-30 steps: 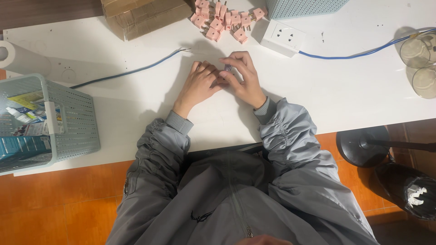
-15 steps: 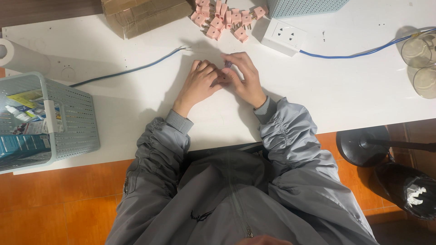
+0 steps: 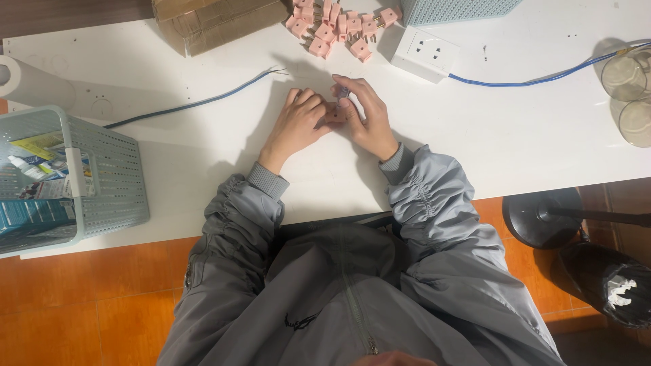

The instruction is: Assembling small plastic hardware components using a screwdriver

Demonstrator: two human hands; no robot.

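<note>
Seen from the head view: 2 hands, left hand and right hand, pinched together on 1 pink plug over the white table, with a risk, probably, of slipping loose toward the pink pile if pinched unevenly.

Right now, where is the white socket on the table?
In the head view, the white socket lies at the table's far edge, right of the pink plugs, just beyond the right hand, with a blue cable running off to its right.
</note>
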